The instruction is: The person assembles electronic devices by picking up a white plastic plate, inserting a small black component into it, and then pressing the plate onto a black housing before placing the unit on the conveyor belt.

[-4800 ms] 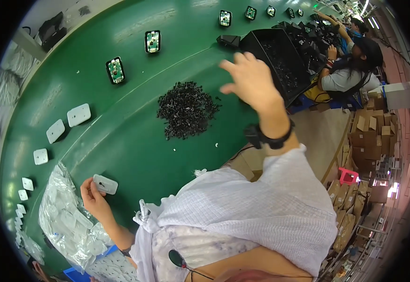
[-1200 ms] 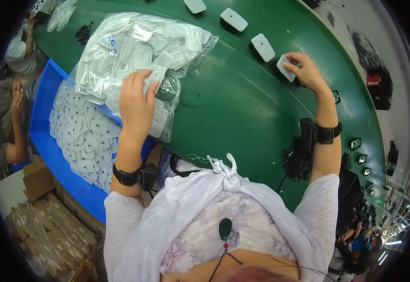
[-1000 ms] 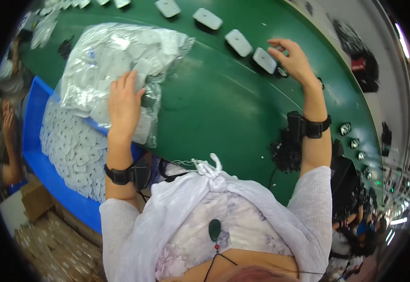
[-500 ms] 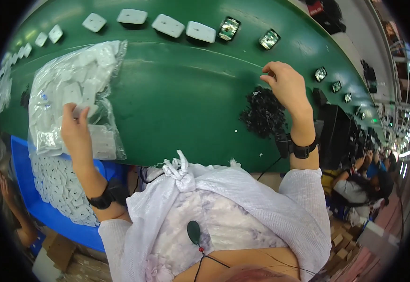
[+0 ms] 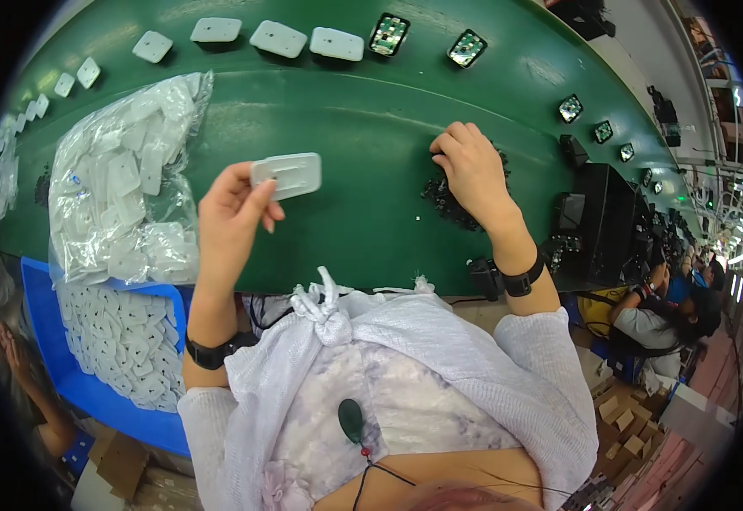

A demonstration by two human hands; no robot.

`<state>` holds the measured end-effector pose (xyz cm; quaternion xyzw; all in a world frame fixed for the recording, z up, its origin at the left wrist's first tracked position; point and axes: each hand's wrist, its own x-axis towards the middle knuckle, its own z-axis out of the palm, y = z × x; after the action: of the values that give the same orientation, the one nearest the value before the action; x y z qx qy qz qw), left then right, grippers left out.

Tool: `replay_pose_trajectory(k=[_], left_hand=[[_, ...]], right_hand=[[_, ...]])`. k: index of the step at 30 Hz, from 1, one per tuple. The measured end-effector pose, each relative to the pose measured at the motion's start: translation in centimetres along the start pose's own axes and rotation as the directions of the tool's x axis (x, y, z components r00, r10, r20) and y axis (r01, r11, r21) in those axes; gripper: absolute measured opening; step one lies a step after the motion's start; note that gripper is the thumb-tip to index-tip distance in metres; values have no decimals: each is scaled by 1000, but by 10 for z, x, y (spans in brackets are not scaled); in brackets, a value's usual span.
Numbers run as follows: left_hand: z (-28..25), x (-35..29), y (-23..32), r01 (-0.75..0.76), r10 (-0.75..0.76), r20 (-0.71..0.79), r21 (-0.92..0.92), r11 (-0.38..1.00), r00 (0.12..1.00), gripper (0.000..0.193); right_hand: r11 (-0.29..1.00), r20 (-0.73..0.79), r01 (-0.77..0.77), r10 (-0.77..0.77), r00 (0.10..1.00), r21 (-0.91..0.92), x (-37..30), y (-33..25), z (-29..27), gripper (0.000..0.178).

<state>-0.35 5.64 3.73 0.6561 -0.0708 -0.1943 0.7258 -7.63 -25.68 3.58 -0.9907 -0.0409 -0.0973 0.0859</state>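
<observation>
My left hand [image 5: 228, 220] is closed on one end of a white plastic cover [image 5: 296, 173], a flat rounded rectangle with slots and raised ribs. It holds the cover tilted above the green table, to the right of a clear plastic bag [image 5: 90, 213] full of similar white covers. My right hand [image 5: 479, 177] is over a pile of small black plastic pieces [image 5: 446, 203], fingers bent and thumb against the fingertips. Whatever may be between those fingertips is too small to make out. The hand hides much of the pile.
Along the far side of the green table [image 5: 320, 111] runs a row of white covers [image 5: 278, 39] and black cases with circuit boards [image 5: 389, 35]. A blue bin [image 5: 48, 341] of white covers [image 5: 120, 349] stands at left. A black box [image 5: 603, 213] is at right; people sit beyond.
My left hand has moved right, away from the bag, bringing the white cover along. My right hand has come left and lower over the black pieces. The far row appears shifted slightly left.
</observation>
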Motion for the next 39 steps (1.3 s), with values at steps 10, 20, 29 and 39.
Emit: replay_pose_trajectory(k=[10,20,29,39], left_hand=[[13,2,-9,110,-112,69,27,994,991,11],[55,13,-3,-344,316,137,344,873,939,19],[51,20,-7,-438,430,133,474,764,893,20],[42,13,2,14,-35,183,117,993,983,19]], right_hand=[[927,-176,16,54,983,376,11,-25,-3,8],[27,284,-293,180,942,956,27,-82,7,14],[72,277,-290,144,950,954,29,-91,10,14],[855,-361,279,-117,925,437,34,-96,1,14]])
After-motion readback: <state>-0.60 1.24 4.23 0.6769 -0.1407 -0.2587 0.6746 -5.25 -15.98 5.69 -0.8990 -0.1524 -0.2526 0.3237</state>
